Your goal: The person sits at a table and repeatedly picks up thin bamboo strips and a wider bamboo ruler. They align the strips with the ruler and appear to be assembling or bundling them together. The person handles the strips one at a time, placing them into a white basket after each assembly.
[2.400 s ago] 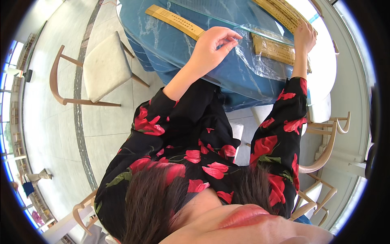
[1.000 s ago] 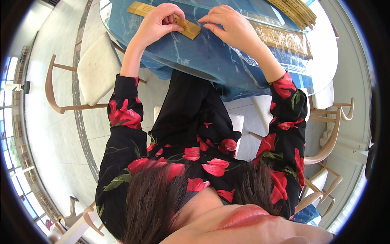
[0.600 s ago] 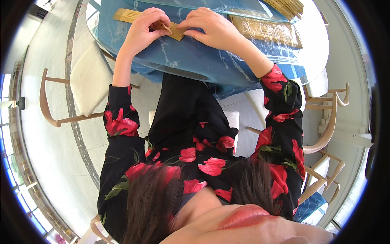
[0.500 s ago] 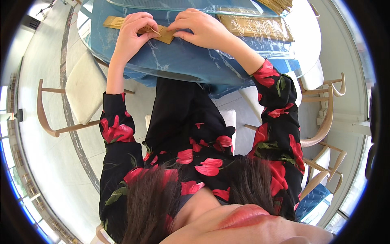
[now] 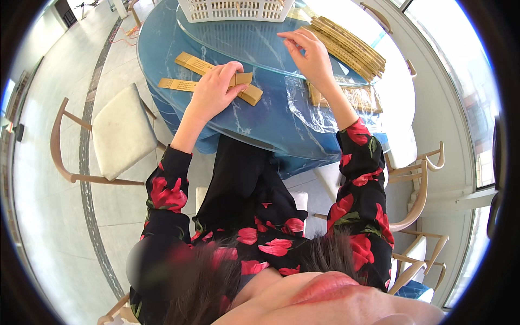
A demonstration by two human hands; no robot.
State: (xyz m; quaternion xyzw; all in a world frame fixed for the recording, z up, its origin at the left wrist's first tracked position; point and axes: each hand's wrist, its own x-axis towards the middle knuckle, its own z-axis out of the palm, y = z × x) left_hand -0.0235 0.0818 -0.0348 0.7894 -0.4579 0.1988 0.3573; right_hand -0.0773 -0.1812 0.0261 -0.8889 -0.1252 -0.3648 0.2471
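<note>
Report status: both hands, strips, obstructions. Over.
Left hand gripping gold strip, overlapping second strip in view. Right hand empty, open, near strip stack. Clear wrap by right forearm; basket at far side, apart from both hands.

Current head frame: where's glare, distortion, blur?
Head view: right side of the table washed out white, plastic wrap glinting; floor stripe bows toward the rim; smudgy blur on the upper left sleeve; left hand, right hand fairly sharp.

A cream-seated wooden chair point(image 5: 123, 132) stands on the pale tiled floor point(image 5: 51, 222).
</note>
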